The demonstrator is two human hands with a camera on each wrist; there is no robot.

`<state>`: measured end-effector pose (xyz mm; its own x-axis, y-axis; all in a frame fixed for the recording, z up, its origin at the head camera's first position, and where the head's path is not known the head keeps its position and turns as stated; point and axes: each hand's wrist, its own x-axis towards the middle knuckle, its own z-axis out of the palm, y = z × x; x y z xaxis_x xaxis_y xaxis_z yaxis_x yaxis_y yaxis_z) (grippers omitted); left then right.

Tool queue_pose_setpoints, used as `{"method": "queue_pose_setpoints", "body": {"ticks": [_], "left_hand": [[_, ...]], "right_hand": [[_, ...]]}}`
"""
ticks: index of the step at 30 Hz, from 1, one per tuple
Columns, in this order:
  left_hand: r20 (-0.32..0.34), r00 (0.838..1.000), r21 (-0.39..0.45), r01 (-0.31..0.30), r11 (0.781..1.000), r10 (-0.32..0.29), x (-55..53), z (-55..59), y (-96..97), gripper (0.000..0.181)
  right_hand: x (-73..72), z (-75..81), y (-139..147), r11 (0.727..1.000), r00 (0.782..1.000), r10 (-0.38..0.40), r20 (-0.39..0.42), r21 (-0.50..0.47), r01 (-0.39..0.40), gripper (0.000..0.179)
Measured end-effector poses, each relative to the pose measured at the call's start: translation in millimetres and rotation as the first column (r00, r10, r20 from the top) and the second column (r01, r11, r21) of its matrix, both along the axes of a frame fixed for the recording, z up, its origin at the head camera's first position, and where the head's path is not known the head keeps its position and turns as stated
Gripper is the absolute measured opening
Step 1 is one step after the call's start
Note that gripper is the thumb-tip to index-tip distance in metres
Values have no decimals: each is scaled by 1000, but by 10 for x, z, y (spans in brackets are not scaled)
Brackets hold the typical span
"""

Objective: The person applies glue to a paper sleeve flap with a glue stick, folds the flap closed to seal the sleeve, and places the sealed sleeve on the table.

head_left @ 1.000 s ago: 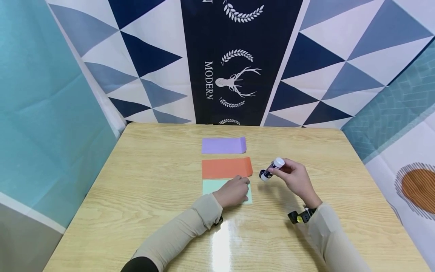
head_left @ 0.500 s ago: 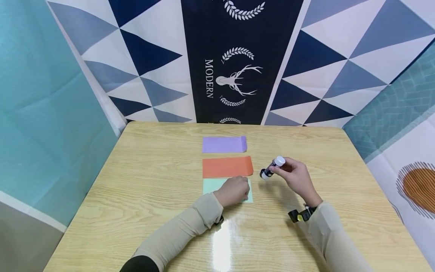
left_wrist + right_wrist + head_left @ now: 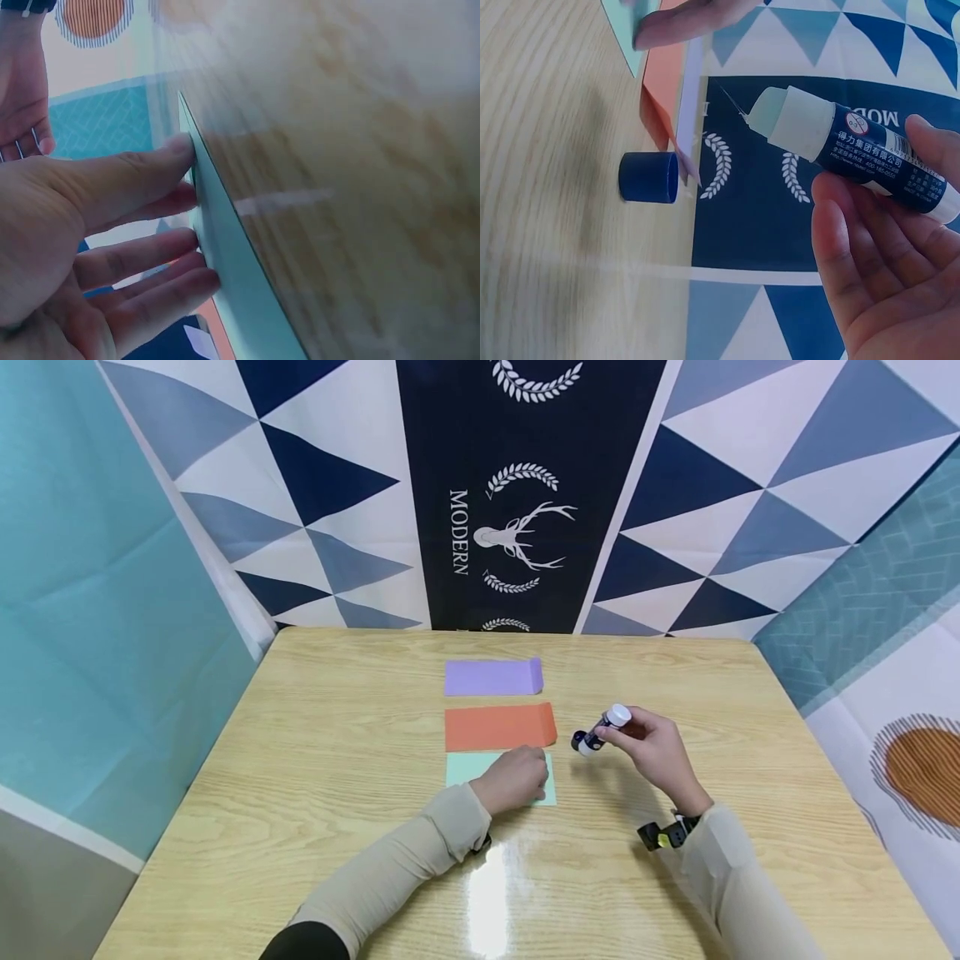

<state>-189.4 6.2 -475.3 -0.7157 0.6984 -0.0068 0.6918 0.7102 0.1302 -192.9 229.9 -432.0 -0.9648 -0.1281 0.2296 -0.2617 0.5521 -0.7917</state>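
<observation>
My left hand point(image 3: 513, 779) rests on a mint-green paper point(image 3: 467, 766), the nearest of three coloured papers. In the left wrist view, its thumb and extended fingers point(image 3: 161, 244) touch the mint sheet lying flat on the table. My right hand point(image 3: 654, 752) holds a glue stick point(image 3: 877, 157) above the table, thumb on one side and fingers on the other. The glue stick is uncapped, its pale glue tip point(image 3: 769, 111) pushed out and trailing a thin strand. The dark blue cap point(image 3: 646, 178) stands on the table close by the glue stick.
Beyond the mint sheet lie an orange paper point(image 3: 491, 729) and a purple paper point(image 3: 487, 678), each with a flap raised at its right end. The wooden table point(image 3: 330, 718) ends at patterned cloth hangings point(image 3: 337, 518) behind and at both sides.
The left hand's fingers have drawn slightly closer together over the mint paper. The right hand and glue stick stay almost still.
</observation>
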Motion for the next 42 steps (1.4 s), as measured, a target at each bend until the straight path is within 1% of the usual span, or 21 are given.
{"method": "queue_pose_setpoints", "body": {"ticks": [3,5,8,10,12,14,17,21,24,28,32,34,39,42], "left_hand": [[-11,1000,-2,15,1000,-15,-23,0,13,18],[-5,1000,-11,18,1000,-19,-42,-4,21,21],[4,1000,-33,11,999,-11,-46,14,23,23],[8,1000,-43,-4,999,4,-30,24,24,21],[-6,1000,-72,-5,997,5,-6,10,24,17],[-21,1000,-103,7,995,-10,21,-14,27,14],[-56,997,-144,38,989,-46,58,-43,34,13],[-71,996,-129,49,990,-58,87,-26,43,12],[-63,997,-103,38,994,-44,87,-9,45,13],[-75,997,-73,21,997,-26,78,0,51,14],[-128,991,-79,22,997,-32,74,-1,59,20],[-138,990,-83,15,996,-27,69,-10,59,22],[-114,993,-78,-8,997,-1,51,-30,40,17],[-119,993,-99,2,995,-14,56,-23,26,18]], "right_hand": [[10,11,9,1000,1000,0,9,-7,0,25],[11,16,10,1000,1000,5,17,-20,-4,25],[12,24,3,1000,1000,9,23,-30,-8,26],[10,24,-2,1000,1000,10,22,-30,-10,26],[10,24,-6,1000,1000,9,19,-26,-8,24],[11,20,-8,1000,1000,6,15,-26,-5,22],[12,6,-7,1000,1000,6,16,-30,-5,21],[6,-19,-5,1000,1000,12,17,-27,-12,24],[2,-33,-3,1000,1000,11,16,-16,-11,25],[0,-39,-2,1000,1000,5,20,-9,-5,25],[-2,-33,-8,1000,1000,6,21,-12,-5,25],[-3,-25,-13,1000,1000,8,20,-12,-7,24],[-5,5,-22,1000,1000,5,20,-2,-5,24],[-10,12,-22,1000,1000,5,29,2,-5,24]]}}
